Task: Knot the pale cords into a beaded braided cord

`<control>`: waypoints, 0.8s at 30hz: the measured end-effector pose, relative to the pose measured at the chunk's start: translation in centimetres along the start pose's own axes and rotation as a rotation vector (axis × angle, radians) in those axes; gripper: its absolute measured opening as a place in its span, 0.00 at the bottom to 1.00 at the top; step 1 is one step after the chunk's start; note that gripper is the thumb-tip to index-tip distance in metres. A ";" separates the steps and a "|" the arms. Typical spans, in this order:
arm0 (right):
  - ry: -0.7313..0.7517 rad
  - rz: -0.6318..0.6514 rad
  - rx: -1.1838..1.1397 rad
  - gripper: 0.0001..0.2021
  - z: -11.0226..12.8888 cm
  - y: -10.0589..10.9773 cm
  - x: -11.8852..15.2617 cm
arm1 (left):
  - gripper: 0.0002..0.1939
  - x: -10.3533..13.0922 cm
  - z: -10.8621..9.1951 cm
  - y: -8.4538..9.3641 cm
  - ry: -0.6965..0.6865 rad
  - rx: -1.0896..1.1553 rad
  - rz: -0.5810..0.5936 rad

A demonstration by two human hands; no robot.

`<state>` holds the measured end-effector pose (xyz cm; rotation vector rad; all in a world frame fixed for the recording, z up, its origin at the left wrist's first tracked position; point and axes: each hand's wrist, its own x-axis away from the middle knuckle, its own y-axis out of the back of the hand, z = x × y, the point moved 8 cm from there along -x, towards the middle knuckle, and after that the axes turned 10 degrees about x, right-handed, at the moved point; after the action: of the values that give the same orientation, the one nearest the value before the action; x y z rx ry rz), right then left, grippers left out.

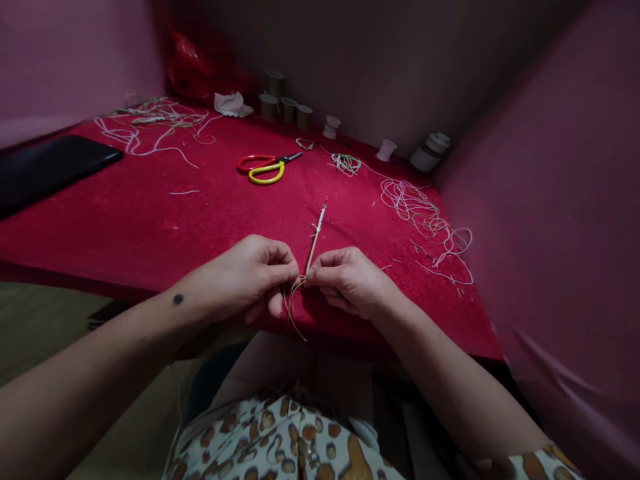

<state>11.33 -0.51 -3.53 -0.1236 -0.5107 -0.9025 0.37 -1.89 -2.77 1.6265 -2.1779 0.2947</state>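
Note:
A thin braided cord (pixel 314 245) runs away from me over the red cloth, its far part white and knotted, its near part pale green. My right hand (pixel 353 280) pinches the cord's near end between thumb and forefinger. Close beside it, my left hand (pixel 260 273) is closed in a pinch on the loose threads (pixel 295 300) that come out of that end. Several thread tails hang down between the hands over the table's near edge. The exact knot at the fingertips is too small to make out.
Scissors (pixel 267 168) with red and yellow handles lie beyond the cord. Tangled threads sit left (pixel 155 127) and right (pixel 413 207). Thread spools (pixel 287 110), a white bottle (pixel 431 152) and crumpled tissue (pixel 233 105) line the back. A black tablet-like slab (pixel 55 167) lies left.

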 end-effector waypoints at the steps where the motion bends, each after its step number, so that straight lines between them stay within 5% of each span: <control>1: -0.003 -0.023 -0.009 0.11 0.0 0.0 0.0 | 0.09 0.2 -0.3 0.3 -0.037 -0.065 -0.038; 7: 0.032 -0.071 -0.068 0.07 0.0 -0.2 0.0 | 0.09 2.7 -2.1 -2.1 -0.422 -0.577 -0.221; 12: 0.016 -0.027 -0.117 0.06 -0.1 -0.2 0.0 | 0.11 3.5 -1.0 -5.0 -0.484 -0.947 -0.286; 15: 0.034 -0.010 -0.087 0.05 -0.1 -0.1 0.0 | 0.10 3.6 -0.4 -5.7 -0.470 -0.889 -0.199; 20: 0.074 0.005 -0.066 0.05 -0.1 0.1 0.1 | 0.09 4.5 -0.5 -6.9 -0.491 -0.701 0.230; 21: 0.067 0.004 -0.072 0.05 -0.2 0.1 0.1 | 0.09 4.5 -1.1 -6.2 -0.490 -0.620 0.228; 24: 0.059 0.004 -0.096 0.05 -0.4 0.2 0.1 | 0.07 3.3 -2.3 -1.3 -0.341 -0.280 -0.144</control>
<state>11.71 -0.54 -3.81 -0.1845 -0.4119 -0.9242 1.29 -4.20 0.68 1.7558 -2.1982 -0.3398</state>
